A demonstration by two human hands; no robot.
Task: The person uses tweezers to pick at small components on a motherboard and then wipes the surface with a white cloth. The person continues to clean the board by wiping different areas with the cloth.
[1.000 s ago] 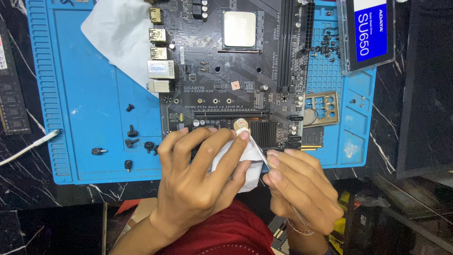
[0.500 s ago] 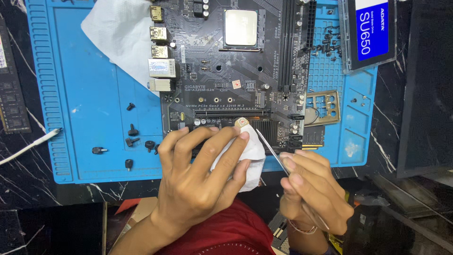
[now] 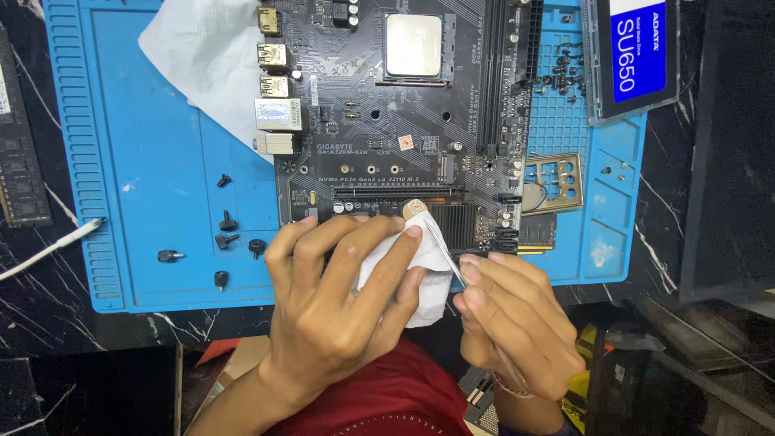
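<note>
Low in the frame's centre, the left hand (image 3: 339,299) presses a white tissue (image 3: 420,270) against the motherboard (image 3: 387,161), its grip closed around it. The right hand (image 3: 513,323) pinches tweezers (image 3: 442,246), tips touching a coin cell (image 3: 413,208).

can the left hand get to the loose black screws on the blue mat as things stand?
Probably not straight away. The left hand is pressing a white tissue on the motherboard. The black screws lie just beside it on the blue mat, with nothing between; it would need to free the tissue first.
</note>
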